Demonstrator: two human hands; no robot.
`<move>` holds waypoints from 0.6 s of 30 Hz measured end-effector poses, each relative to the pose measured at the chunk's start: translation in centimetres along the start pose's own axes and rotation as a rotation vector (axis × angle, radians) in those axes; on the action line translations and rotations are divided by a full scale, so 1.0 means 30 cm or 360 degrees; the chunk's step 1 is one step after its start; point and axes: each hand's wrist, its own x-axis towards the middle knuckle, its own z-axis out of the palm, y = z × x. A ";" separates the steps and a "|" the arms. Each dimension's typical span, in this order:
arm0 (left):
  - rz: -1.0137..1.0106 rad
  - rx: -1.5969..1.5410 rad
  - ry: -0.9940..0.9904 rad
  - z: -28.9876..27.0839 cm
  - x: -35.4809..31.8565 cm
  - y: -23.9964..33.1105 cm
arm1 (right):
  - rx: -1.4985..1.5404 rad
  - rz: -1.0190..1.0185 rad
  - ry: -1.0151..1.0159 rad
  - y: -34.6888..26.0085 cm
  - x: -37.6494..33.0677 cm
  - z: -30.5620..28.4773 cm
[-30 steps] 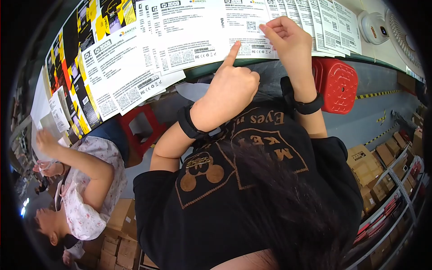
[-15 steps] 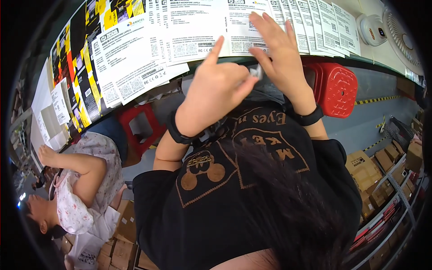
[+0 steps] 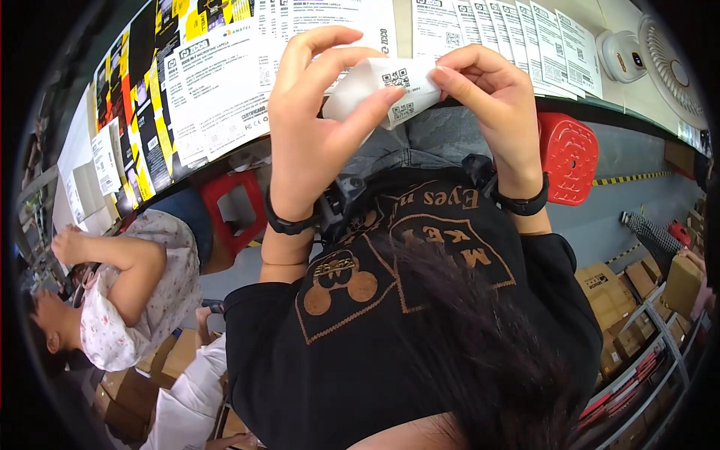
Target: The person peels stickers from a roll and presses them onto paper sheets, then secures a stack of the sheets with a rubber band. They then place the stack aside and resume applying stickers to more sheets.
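Between my two hands a curled slip of white paper (image 3: 417,77) with black square codes hangs just past the table's near edge, above my lap. My right hand (image 3: 501,109) pinches its right end between thumb and fingers. The thumb of my left hand (image 3: 307,120) presses on its printed face, with the fingers bent over behind it; their tips are partly hidden. Beyond my hands lie white printed sheets: a fanned row (image 3: 559,52) to the right, and an overlapping stack (image 3: 217,94) to the left.
Black and yellow printed sheets (image 3: 142,112) cover the table's left part. A small white fan (image 3: 671,64) stands at the right end. Red stools (image 3: 570,157) are on either side of me. Another person (image 3: 142,277) sits at the left. Cardboard boxes (image 3: 607,292) fill shelving at lower right.
My left hand has turned and moved left and up; my right hand has drawn back toward me. The white paper, earlier mostly hidden at my left hand, is now spread between both hands.
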 end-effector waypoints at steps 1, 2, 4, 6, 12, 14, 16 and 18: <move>0.0070 0.0230 0.0092 0.013 0.003 0.011 | -0.0012 -0.0049 0.0068 -0.001 -0.002 0.013; 0.0070 0.0238 0.0092 0.023 -0.004 0.026 | -0.0019 -0.0099 0.0130 -0.003 -0.005 0.027; -0.0223 -0.0073 -0.0031 0.040 -0.025 0.056 | -0.0021 -0.0149 0.0188 0.005 -0.003 0.030; -0.0372 -0.0222 -0.0091 0.041 -0.035 0.065 | -0.0464 -0.0825 0.0267 0.036 0.026 0.016; -0.0987 -0.0493 -0.0395 0.013 -0.026 0.054 | -0.0013 -0.1154 0.0644 0.071 0.042 0.019; -0.1054 -0.0481 -0.0428 0.006 -0.031 0.049 | 0.0372 -0.0945 0.0665 0.008 0.037 0.063; -0.1003 -0.0506 -0.0379 0.006 -0.045 0.038 | 0.0564 -0.0835 0.0669 -0.004 0.027 0.070; -0.0976 -0.0523 -0.0353 0.017 -0.041 0.025 | 0.0456 -0.0464 0.0370 0.026 0.001 0.046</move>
